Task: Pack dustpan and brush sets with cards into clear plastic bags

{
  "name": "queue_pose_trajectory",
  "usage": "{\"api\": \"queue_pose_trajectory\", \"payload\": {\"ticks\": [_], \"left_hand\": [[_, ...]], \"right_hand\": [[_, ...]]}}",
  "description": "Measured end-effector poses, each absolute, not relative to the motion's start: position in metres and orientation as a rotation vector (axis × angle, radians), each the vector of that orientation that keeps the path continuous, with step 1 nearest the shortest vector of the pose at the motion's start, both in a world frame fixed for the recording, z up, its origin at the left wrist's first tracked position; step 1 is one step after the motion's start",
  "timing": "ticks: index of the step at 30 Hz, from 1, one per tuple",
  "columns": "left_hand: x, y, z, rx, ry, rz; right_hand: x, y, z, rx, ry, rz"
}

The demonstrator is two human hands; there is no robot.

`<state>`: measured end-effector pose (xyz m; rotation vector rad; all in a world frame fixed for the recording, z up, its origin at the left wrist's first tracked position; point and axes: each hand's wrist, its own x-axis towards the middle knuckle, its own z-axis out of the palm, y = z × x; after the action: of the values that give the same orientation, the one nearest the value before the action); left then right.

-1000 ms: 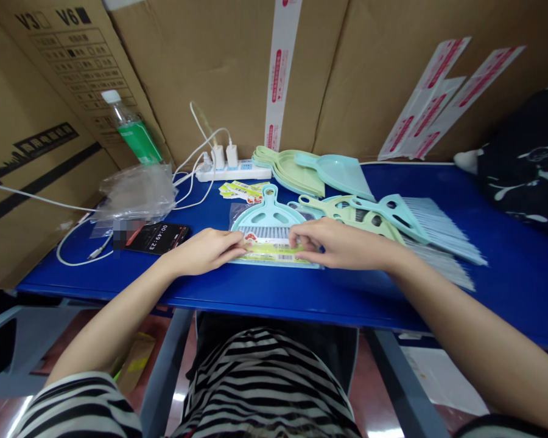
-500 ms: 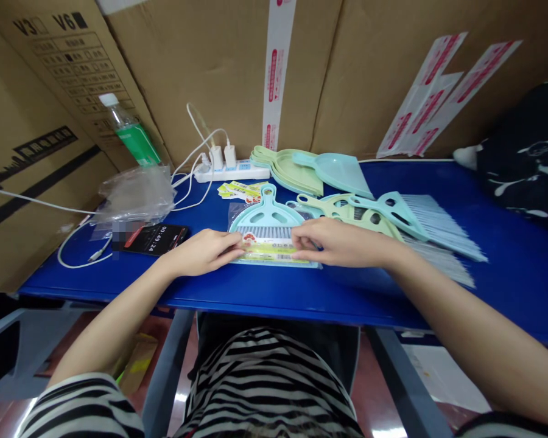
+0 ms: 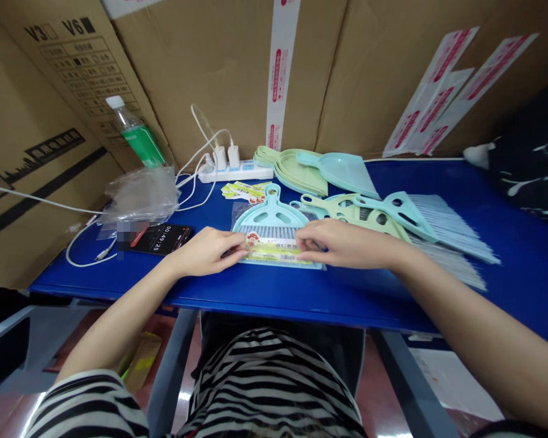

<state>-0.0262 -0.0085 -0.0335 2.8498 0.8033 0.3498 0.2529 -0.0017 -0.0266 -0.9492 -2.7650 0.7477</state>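
A light-blue dustpan (image 3: 265, 210) lies flat in front of me, handle pointing away, with a small brush (image 3: 276, 231) on it. Clear plastic bag (image 3: 318, 266) film covers them, and a yellow and white label card (image 3: 274, 246) sits over the bristles. At the left lower edge, my left hand (image 3: 210, 250) pinches the bag between thumb and fingers. My right hand (image 3: 333, 243) has its fingers curled and pressed together on the bag's right side; its fingertips are partly hidden.
Loose brushes (image 3: 395, 216) lie right; stacked dustpans (image 3: 301, 170) stand behind. More label cards (image 3: 244, 190) lie near a power strip (image 3: 256, 171) with cables. At left are plastic bags (image 3: 141, 194), a phone (image 3: 162, 238) and a bottle (image 3: 141, 140). Cardboard (image 3: 210, 61) walls the back.
The view has shifted slightly, so everything appears a little further right. Both hands stay at the bag's two sides, with little visible movement.
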Motion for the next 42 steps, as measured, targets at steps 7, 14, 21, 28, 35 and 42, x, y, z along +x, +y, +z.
{"api": "queue_pose_trajectory", "payload": {"ticks": [7, 14, 21, 28, 35, 42], "left_hand": [[-0.026, -0.007, -0.034, 2.832, 0.892, 0.422], [-0.026, -0.006, -0.033, 2.792, 0.94, 0.413], [-0.025, -0.004, -0.034, 2.782, 0.884, 0.429], [-0.024, -0.004, -0.034, 2.743, 0.888, 0.416], [-0.024, -0.003, -0.032, 2.717, 0.881, 0.358], [-0.023, -0.006, -0.028, 2.747, 0.859, 0.311]], "right_hand": [[0.253, -0.002, -0.025, -0.953, -2.754, 0.774], [0.253, -0.001, -0.026, -0.922, -2.728, 0.79], [0.253, 0.001, -0.031, -0.928, -2.715, 0.8], [0.253, 0.009, -0.03, -0.923, -2.74, 0.857], [0.256, 0.006, -0.04, -0.865, -2.603, 0.795], [0.257, 0.004, -0.041, -0.801, -2.597, 0.761]]}}
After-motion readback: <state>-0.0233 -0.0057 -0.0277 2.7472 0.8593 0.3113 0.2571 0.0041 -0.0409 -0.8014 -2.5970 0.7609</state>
